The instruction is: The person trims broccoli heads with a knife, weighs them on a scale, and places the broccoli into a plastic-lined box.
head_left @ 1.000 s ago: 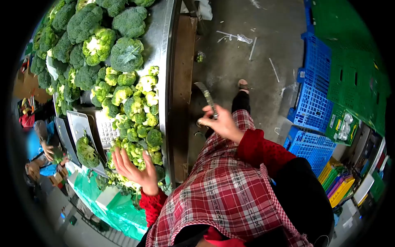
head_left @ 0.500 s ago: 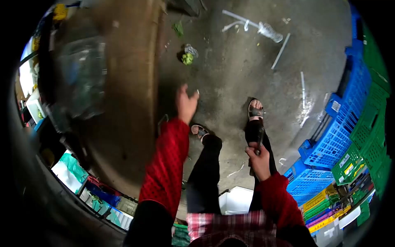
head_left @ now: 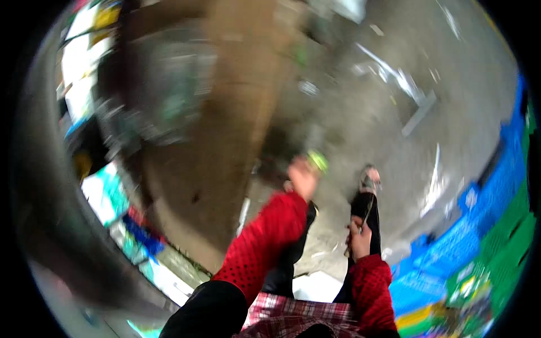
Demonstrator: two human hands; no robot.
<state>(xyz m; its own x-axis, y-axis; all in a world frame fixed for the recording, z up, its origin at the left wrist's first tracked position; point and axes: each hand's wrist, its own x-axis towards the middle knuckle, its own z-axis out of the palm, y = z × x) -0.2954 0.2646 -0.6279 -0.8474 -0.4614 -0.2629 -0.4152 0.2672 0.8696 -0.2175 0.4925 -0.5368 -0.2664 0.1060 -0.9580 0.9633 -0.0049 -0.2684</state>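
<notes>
Blurred view down at a concrete floor (head_left: pixel 360 124), with a person's two hands low in the middle. The left hand (head_left: pixel 303 179) is narrowed on a small yellow-green floret (head_left: pixel 318 161), which shows at its fingertips, above the floor. To the right and nearer, the right hand (head_left: pixel 360 241) is closed around a slim knife (head_left: pixel 368 209), its blade pointing away in front of the dark trouser leg.

A brown board (head_left: pixel 231 129) fills the left, its long edge running close beside the left hand. Blue crates (head_left: pixel 479 225) bound the right side, green crates (head_left: pixel 510 248) beyond them. Between lies open floor, widest at the far right, scattered with pale strips (head_left: pixel 418 115).

Motion smears the left hand's fingers, so their exact grip is unclear; the floret is partly hidden behind them. The knife's handle is mostly covered. Clear plastic (head_left: pixel 174 79) at far left is indistinct.
</notes>
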